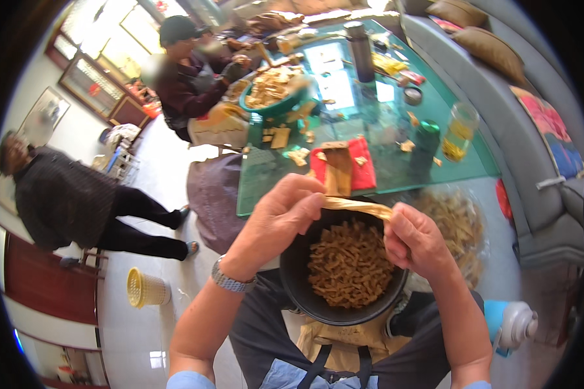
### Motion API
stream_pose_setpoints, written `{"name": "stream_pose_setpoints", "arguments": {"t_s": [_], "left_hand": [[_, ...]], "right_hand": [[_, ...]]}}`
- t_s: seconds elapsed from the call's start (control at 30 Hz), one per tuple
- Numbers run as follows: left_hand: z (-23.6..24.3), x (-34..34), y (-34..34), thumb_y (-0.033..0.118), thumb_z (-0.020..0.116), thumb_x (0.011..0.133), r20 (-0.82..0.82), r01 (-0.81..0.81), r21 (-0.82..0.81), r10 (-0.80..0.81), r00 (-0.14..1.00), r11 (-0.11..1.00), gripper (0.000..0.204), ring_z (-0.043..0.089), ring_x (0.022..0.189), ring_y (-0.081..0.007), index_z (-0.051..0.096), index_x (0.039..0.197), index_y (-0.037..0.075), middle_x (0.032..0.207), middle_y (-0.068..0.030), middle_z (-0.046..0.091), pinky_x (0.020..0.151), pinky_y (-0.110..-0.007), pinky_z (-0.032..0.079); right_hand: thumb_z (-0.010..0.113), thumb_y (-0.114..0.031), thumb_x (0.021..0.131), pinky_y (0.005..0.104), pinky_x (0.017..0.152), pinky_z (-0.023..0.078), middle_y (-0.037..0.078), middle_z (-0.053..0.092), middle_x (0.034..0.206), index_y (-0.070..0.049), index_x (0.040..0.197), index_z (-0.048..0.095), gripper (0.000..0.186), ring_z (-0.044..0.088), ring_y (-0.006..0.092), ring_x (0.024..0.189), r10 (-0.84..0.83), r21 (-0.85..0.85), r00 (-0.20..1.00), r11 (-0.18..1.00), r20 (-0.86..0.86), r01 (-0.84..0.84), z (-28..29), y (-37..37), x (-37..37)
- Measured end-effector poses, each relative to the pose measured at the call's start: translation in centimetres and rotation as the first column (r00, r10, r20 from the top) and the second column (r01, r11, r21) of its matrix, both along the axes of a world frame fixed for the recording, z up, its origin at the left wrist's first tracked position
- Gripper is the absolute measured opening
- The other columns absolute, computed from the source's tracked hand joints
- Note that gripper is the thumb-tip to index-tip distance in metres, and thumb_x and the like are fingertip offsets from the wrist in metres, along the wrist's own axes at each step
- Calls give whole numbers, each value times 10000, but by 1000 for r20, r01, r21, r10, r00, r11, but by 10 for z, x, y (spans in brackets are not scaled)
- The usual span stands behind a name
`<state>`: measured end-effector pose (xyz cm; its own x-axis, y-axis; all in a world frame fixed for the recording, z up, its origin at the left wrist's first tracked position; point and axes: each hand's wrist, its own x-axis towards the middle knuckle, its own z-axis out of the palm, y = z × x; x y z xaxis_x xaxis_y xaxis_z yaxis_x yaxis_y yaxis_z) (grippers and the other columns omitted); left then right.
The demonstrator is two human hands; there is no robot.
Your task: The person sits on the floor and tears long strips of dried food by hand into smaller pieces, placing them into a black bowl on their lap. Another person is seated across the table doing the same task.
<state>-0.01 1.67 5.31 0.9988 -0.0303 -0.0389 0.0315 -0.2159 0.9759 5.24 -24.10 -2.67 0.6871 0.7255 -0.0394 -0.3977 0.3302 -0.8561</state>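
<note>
Stretched between both hands is a pale yellow, flat, fibrous-looking strip (357,205); its exact kind I cannot tell. My left hand (285,211), with a metal watch on the wrist, pinches one end between thumb and fingers. The other end is gripped in the closed fingers of my right hand (418,238). Below them, between my knees, is a black round tub (296,288) part filled with short brown cut pieces (350,266). Just beyond the strip, a wooden block or board (337,170) lies on a red cloth (365,162) at the table's near edge.
A glass-topped table (266,185) holds a green basin (269,110) of pale strips, a dark flask (359,52) and a glass jar (461,133). A clear bag (457,220) of strips stands right of the tub. One person (191,81) sits at the table; another (78,194) stands left.
</note>
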Motion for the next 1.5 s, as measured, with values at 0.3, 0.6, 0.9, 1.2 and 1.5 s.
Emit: {"name": "stream_pose_setpoints", "arguments": {"t_s": [0.3,0.6,0.9,1.2,1.5], "left_hand": [[-49,15,-25,34,671,1005,87,104,79,-111,990,991,184,635,944,-75,694,1188,19,1047,-6,692,841,-232,515],[-113,22,-16,173,662,1034,-236,91,-494,-234,943,865,363,556,882,-40,580,1348,10,1026,31,618,801,-210,471],[-113,33,5,251,620,1066,-238,-75,-563,-74,968,823,168,558,748,-61,601,1081,85,878,7,621,687,-215,455],[-110,29,-2,278,526,1097,-313,-30,-555,-175,934,832,259,591,588,-105,560,1227,57,844,-47,643,543,-220,482],[-114,23,14,174,502,1085,-140,89,-872,-418,897,482,326,677,706,-183,492,1361,1,956,-124,672,621,-266,546]], "right_hand": [[416,-456,1122,225,494,416,10,578,736,-101,1529,465,542,508,75,544,-114,-64,991,991,75,119,15,5,4],[684,-10,960,349,701,561,132,700,883,-99,1382,648,432,716,265,778,-50,-253,531,839,846,483,-55,44,20],[766,56,854,310,709,577,103,739,902,-44,1213,740,373,724,228,802,-153,-114,411,823,899,556,-50,59,28],[732,-34,925,291,715,575,105,742,918,-38,1229,663,311,723,154,794,-193,-270,736,846,649,460,-48,64,18],[591,-250,1067,217,527,462,11,625,745,-46,1255,582,277,563,57,586,13,-307,998,951,-57,-30,-40,63,19]]}}
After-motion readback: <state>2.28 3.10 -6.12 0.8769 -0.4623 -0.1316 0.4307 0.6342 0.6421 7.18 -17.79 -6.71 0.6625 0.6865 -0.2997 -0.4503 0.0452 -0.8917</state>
